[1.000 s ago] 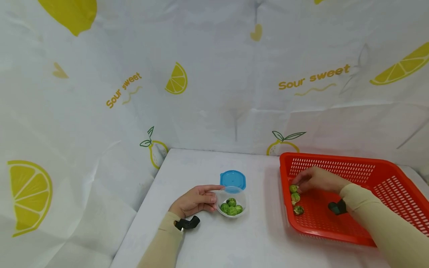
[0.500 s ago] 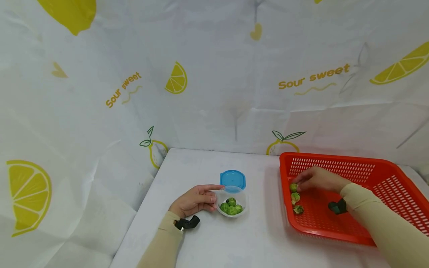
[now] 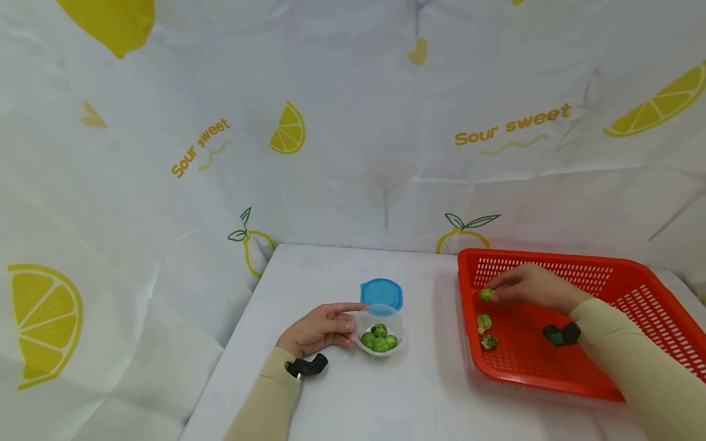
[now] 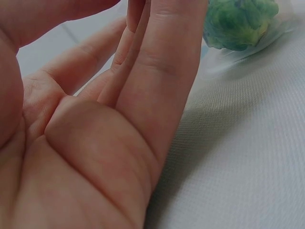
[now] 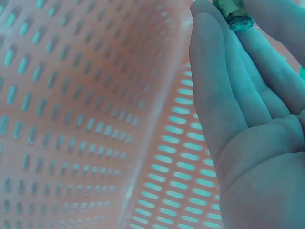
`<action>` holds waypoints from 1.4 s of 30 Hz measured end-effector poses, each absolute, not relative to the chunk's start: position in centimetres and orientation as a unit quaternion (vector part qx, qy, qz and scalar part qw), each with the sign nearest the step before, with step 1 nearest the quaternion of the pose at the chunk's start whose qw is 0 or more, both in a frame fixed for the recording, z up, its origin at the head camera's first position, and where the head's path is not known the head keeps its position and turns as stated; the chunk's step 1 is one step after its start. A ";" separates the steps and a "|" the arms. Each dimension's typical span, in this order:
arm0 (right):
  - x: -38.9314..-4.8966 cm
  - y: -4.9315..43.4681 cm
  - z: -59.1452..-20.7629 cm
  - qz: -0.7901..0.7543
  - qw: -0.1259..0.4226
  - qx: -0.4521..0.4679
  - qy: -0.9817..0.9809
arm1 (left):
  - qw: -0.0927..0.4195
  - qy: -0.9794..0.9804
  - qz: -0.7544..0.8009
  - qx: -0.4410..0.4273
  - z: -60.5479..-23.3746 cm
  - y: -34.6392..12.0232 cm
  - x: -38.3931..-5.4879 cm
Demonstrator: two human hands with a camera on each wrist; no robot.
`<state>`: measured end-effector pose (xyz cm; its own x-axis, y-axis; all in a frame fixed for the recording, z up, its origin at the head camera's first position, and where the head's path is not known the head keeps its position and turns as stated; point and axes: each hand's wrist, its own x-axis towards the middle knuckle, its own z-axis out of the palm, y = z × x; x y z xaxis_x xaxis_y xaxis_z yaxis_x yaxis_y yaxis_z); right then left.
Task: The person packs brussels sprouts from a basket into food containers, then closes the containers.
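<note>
My left hand (image 3: 318, 331) grips the side of a small clear plastic bowl (image 3: 398, 334) between thumb and fingers. Several green Brussels sprouts (image 3: 380, 344) lie inside the bowl; one sprout (image 4: 240, 23) shows through its wall in the left wrist view. Over the left side of the red basket (image 3: 551, 380), my right hand (image 3: 537, 288) pinches a Brussels sprout (image 3: 486, 294) with its fingertips. The cut stem of that sprout (image 5: 239, 21) pokes out between the fingers in the right wrist view. Two more sprouts (image 3: 486, 332) rest along the basket's left wall.
A blue lid (image 3: 380, 291) lies on the white table (image 3: 430, 392) just behind the bowl, partly covered by it. The basket's slotted walls stand up around my right hand. A white cloth with lemon prints (image 3: 358, 153) hangs behind the table.
My right hand has risen slightly away from me with the pinched sprout, which now sits apart from the other two. My left hand and the bowl stay put.
</note>
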<state>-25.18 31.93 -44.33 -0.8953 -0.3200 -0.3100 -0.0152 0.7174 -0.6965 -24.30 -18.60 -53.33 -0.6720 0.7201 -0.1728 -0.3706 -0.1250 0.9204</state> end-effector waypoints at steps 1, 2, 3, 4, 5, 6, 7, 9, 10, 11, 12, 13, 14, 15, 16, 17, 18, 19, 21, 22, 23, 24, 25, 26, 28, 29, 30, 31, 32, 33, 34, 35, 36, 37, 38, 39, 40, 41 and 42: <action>-25.0 31.9 -44.1 -0.362 0.208 -0.088 0.905 | 0.372 0.547 0.733 0.160 -53.3 -18.6 -24.3; -24.8 31.8 -43.8 -0.357 0.205 -0.082 0.907 | 0.373 0.546 0.733 0.158 -53.3 -18.7 -24.3; -24.6 31.7 -43.4 -0.356 0.203 -0.077 0.909 | 0.373 0.546 0.733 0.158 -53.3 -18.8 -24.2; -24.4 31.6 -43.1 -0.356 0.200 -0.075 0.910 | 0.373 0.545 0.734 0.158 -53.3 -18.9 -24.2; -24.2 31.5 -42.7 -0.355 0.200 -0.072 0.910 | 0.373 0.545 0.734 0.159 -53.3 -19.0 -24.2; -24.0 31.3 -42.4 -0.353 0.198 -0.070 0.912 | 0.373 0.544 0.734 0.160 -53.2 -19.0 -24.2; -23.7 31.1 -42.0 -0.354 0.197 -0.068 0.912 | 0.372 0.544 0.735 0.161 -53.2 -19.1 -24.1; -23.4 30.7 -41.3 -0.355 0.195 -0.064 0.912 | 0.370 0.544 0.736 0.162 -53.2 -19.4 -24.1; -23.2 30.4 -41.0 -0.355 0.194 -0.063 0.912 | 0.368 0.544 0.736 0.163 -53.2 -19.5 -24.0; -22.9 30.2 -40.7 -0.355 0.191 -0.062 0.913 | 0.367 0.545 0.736 0.164 -53.2 -19.5 -24.0; -22.7 29.9 -40.4 -0.353 0.187 -0.062 0.914 | 0.367 0.545 0.736 0.166 -53.3 -19.6 -24.0; -22.4 29.6 -40.2 -0.353 0.184 -0.059 0.915 | 0.367 0.544 0.736 0.166 -53.3 -19.7 -24.0; -22.1 29.4 -39.9 -0.352 0.180 -0.058 0.917 | 0.368 0.544 0.736 0.165 -53.4 -19.8 -24.0; -21.8 29.1 -39.6 -0.350 0.175 -0.057 0.918 | 0.370 0.544 0.735 0.165 -53.5 -19.8 -24.0; -21.4 28.8 -39.3 -0.354 0.170 -0.059 0.918 | 0.371 0.543 0.735 0.166 -53.6 -19.8 -24.0; -21.1 28.4 -39.1 -0.356 0.164 -0.058 0.918 | 0.373 0.543 0.734 0.166 -53.6 -19.9 -24.0; -20.7 28.0 -38.8 -0.359 0.160 -0.057 0.918 | 0.374 0.542 0.733 0.167 -53.6 -19.9 -24.0; -20.4 27.6 -38.5 -0.364 0.154 -0.057 0.917 | 0.374 0.542 0.734 0.167 -53.6 -19.8 -24.1; -19.8 26.6 -38.0 -0.372 0.145 -0.059 0.915 | 0.373 0.543 0.733 0.170 -53.6 -19.8 -24.2; -19.6 26.0 -37.8 -0.377 0.140 -0.060 0.914 | 0.371 0.544 0.733 0.171 -53.5 -19.8 -24.2; -19.3 25.3 -37.6 -0.378 0.136 -0.059 0.914 | 0.370 0.544 0.733 0.172 -53.5 -19.7 -24.3; -19.1 24.7 -37.4 -0.381 0.133 -0.059 0.913 | 0.370 0.544 0.733 0.171 -53.5 -19.7 -24.4; -19.0 24.0 -37.2 -0.386 0.129 -0.058 0.912 | 0.369 0.544 0.734 0.172 -53.4 -19.7 -24.4; -18.8 23.2 -37.1 -0.388 0.126 -0.057 0.911 | 0.370 0.545 0.733 0.172 -53.4 -19.7 -24.4; -18.5 21.6 -36.9 -0.396 0.121 -0.057 0.909 | 0.371 0.544 0.732 0.174 -53.3 -19.6 -24.4; -18.4 20.8 -36.9 -0.402 0.121 -0.055 0.906 | 0.372 0.543 0.732 0.176 -53.3 -19.6 -24.4; -18.3 19.9 -36.9 -0.407 0.120 -0.057 0.904 | 0.373 0.542 0.732 0.178 -53.3 -19.6 -24.4; -18.3 19.1 -36.9 -0.411 0.118 -0.059 0.902 | 0.373 0.541 0.732 0.181 -53.3 -19.6 -24.4; -18.2 18.3 -36.9 -0.416 0.118 -0.059 0.900 | 0.373 0.541 0.731 0.183 -53.3 -19.5 -24.4; -18.1 17.5 -37.1 -0.423 0.118 -0.063 0.896 | 0.373 0.540 0.732 0.185 -53.3 -19.5 -24.4; -18.0 16.8 -37.2 -0.431 0.119 -0.063 0.892 | 0.373 0.539 0.732 0.186 -53.4 -19.4 -24.5; -18.0 16.1 -37.4 -0.440 0.120 -0.064 0.888 | 0.373 0.540 0.731 0.187 -53.4 -19.4 -24.5; -17.9 15.5 -37.7 -0.448 0.120 -0.064 0.883 | 0.373 0.540 0.731 0.188 -53.4 -19.3 -24.5; -17.8 14.9 -38.0 -0.457 0.123 -0.064 0.879 | 0.373 0.540 0.731 0.188 -53.4 -19.3 -24.6; -17.8 14.4 -38.3 -0.467 0.126 -0.060 0.873 | 0.373 0.540 0.731 0.188 -53.4 -19.2 -24.6; -17.7 13.9 -38.7 -0.476 0.129 -0.060 0.868 | 0.373 0.541 0.730 0.187 -53.4 -19.2 -24.6; -17.7 13.4 -39.0 -0.484 0.131 -0.056 0.863 | 0.374 0.541 0.730 0.187 -53.4 -19.2 -24.6; -17.7 13.0 -39.5 -0.492 0.131 -0.055 0.859 | 0.374 0.542 0.729 0.186 -53.4 -19.2 -24.7; -17.7 12.6 -39.9 -0.500 0.131 -0.052 0.855 | 0.374 0.542 0.729 0.187 -53.4 -19.1 -24.7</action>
<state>-17.67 12.55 -39.89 -0.9606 -0.2191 -0.1713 0.0417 0.4955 -0.8676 -24.67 -19.14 -53.36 -0.6504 0.7477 -0.1338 -0.3429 -0.1319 0.9301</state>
